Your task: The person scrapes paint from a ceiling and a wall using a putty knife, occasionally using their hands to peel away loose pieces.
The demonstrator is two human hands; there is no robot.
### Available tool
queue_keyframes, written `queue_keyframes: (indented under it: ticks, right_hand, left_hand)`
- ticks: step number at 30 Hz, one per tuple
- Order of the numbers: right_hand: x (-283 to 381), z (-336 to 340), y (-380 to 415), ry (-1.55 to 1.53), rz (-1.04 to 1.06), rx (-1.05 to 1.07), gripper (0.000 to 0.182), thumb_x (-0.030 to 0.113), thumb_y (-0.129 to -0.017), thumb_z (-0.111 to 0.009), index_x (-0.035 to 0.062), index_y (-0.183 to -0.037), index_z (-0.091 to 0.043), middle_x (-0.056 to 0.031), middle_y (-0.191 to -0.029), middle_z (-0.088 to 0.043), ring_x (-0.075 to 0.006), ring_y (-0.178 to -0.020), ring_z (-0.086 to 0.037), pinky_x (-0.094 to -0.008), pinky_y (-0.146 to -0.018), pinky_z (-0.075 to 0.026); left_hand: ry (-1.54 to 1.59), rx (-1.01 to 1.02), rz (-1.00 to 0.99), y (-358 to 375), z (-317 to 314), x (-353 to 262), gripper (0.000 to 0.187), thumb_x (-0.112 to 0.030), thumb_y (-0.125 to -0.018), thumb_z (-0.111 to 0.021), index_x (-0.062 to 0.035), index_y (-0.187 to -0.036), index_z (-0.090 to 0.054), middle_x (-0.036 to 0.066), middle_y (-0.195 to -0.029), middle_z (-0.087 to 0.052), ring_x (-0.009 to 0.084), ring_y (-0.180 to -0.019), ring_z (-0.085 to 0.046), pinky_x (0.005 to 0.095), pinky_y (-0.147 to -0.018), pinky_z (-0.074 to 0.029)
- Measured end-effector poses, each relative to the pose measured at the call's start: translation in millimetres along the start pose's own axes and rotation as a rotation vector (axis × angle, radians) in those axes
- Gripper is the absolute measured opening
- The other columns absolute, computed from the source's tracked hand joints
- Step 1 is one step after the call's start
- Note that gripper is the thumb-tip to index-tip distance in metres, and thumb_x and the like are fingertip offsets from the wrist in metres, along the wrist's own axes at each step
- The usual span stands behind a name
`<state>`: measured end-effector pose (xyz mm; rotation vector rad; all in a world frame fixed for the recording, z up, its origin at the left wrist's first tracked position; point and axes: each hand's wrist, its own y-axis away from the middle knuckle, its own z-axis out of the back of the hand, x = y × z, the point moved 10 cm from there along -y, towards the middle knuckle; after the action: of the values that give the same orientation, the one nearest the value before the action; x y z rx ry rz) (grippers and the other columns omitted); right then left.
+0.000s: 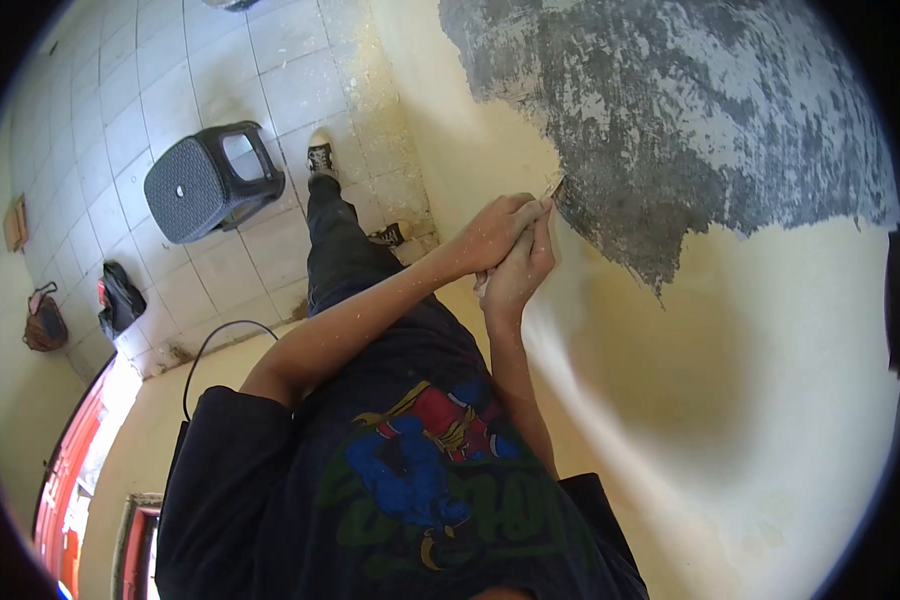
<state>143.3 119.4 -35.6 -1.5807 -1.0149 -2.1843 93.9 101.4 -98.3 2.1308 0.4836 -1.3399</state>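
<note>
My left hand [492, 234] and my right hand [522, 268] are closed together, one over the other, close against the wall. Between them they grip a scraper [555, 187], of which just a short, thin blade end shows. Its handle is hidden inside my fingers. The blade touches the ragged left edge of a dark grey, streaked patch [630, 130] on the wall, where cream paint [510, 130] borders it. Pale specks dot my forearms and hands.
A dark plastic stool [192, 190] stands on the tiled floor [280, 65] to the left. Farther left lie a black bag [120, 300], a brown bag [45, 320] and a small brown block [16, 224]. A red-framed doorway [70, 450] is at lower left.
</note>
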Motion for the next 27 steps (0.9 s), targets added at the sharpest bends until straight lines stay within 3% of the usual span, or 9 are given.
queue_keyframes:
  ticks: [1,3,16,19,21,22,24,25,27]
  right_hand:
    - [-13.8,-0.9,-10.4,-0.017,0.006,-0.009,0.033,0.016,-0.1,-0.033,-0.0028,-0.119,-0.051,0.0008,-0.063,-0.047,-0.0032,-0.047,-0.041,-0.0208,-0.038,-0.03]
    - [-19.7,11.8,-15.6,0.161,0.419,-0.102,0.033,0.014,-0.1,-0.033,-0.001,-0.123,-0.051,0.0019,-0.062,-0.044,-0.0029,-0.049,-0.039,-0.0205,-0.04,-0.031]
    - [-14.4,55.8,18.1,0.018,0.109,-0.067,0.036,0.017,-0.1,-0.033,0.0087,-0.133,-0.046,0.0037,-0.057,-0.04,-0.0036,-0.039,-0.032,-0.0223,-0.032,-0.027]
    - [-17.3,49.0,-6.4,0.025,0.074,-0.017,0.036,0.017,-0.1,-0.033,0.0083,-0.131,-0.048,0.0032,-0.057,-0.04,-0.0048,-0.039,-0.034,-0.0233,-0.033,-0.028]
    - [-42.5,44.6,-45.3,0.045,0.072,0.002,0.034,0.017,-0.1,-0.034,0.0053,-0.125,-0.053,0.0022,-0.057,-0.041,-0.0065,-0.039,-0.035,-0.0246,-0.033,-0.029]
    - [-36.9,40.0,-34.8,0.057,0.055,0.003,0.034,0.017,-0.1,-0.034,0.0053,-0.125,-0.053,0.0022,-0.057,-0.041,-0.0065,-0.039,-0.035,-0.0246,-0.033,-0.029]
    - [-12.7,13.9,-22.9,0.073,0.077,0.046,0.034,0.019,-0.099,-0.037,0.0025,-0.124,-0.053,0.0017,-0.06,-0.046,-0.0049,-0.041,-0.036,-0.0227,-0.034,-0.027]
    - [-3.6,13.9,-11.7,0.146,0.241,0.0,0.034,0.019,-0.099,-0.036,0.0025,-0.126,-0.051,0.0016,-0.06,-0.045,-0.0045,-0.041,-0.036,-0.0221,-0.034,-0.027]
    - [2.0,17.4,15.5,0.046,0.164,-0.042,0.035,0.019,-0.099,-0.035,0.0022,-0.126,-0.05,0.0017,-0.059,-0.045,-0.0044,-0.041,-0.036,-0.0219,-0.033,-0.027]
  left_hand:
    - [-0.016,0.012,-0.003,-3.5,2.6,-1.5,0.045,-0.037,-0.096,-0.04,0.0049,-0.09,-0.054,0.012,-0.075,-0.057,0.0174,-0.071,-0.053,0.0307,-0.072,-0.044]
    - [0.059,0.009,0.023,0.7,1.9,4.1,0.044,-0.038,-0.096,-0.041,0.004,-0.09,-0.054,0.011,-0.075,-0.057,0.0155,-0.072,-0.052,0.0302,-0.071,-0.044]
    - [-0.042,-0.064,0.058,25.7,-43.1,4.4,0.048,-0.039,-0.095,-0.038,0.0056,-0.089,-0.052,0.014,-0.074,-0.057,0.0199,-0.071,-0.056,0.0333,-0.067,-0.045]
    - [-0.1,-0.133,-0.021,-0.2,-37.2,17.8,0.049,-0.039,-0.095,-0.037,0.0072,-0.089,-0.052,0.02,-0.075,-0.058,0.0238,-0.068,-0.059,0.0358,-0.064,-0.046]
    - [-0.38,-0.415,-0.253,-13.2,-9.9,13.8,0.051,-0.039,-0.095,-0.037,0.0088,-0.088,-0.053,0.024,-0.076,-0.059,0.0274,-0.069,-0.06,0.0381,-0.064,-0.046]
    - [-0.371,-0.418,-0.233,-3.7,-5.8,5.8,0.051,-0.039,-0.095,-0.037,0.0088,-0.088,-0.053,0.024,-0.076,-0.059,0.0274,-0.069,-0.06,0.0381,-0.064,-0.046]
    - [-0.183,-0.155,-0.059,-9.2,1.2,-4.2,0.041,-0.026,-0.097,-0.035,0.0098,-0.09,-0.052,0.029,-0.088,-0.056,0.0451,-0.084,-0.055,0.0467,-0.075,-0.044]
    - [-0.367,-0.075,-0.138,0.4,-5.0,-12.0,0.04,-0.025,-0.097,-0.034,0.0095,-0.091,-0.053,0.028,-0.088,-0.056,0.043,-0.082,-0.056,0.0449,-0.077,-0.045]
    - [-0.247,-0.072,-0.134,10.4,-14.4,-12.6,0.046,-0.032,-0.096,-0.035,0.0088,-0.088,-0.054,0.025,-0.082,-0.058,0.0359,-0.077,-0.058,0.0413,-0.074,-0.045]
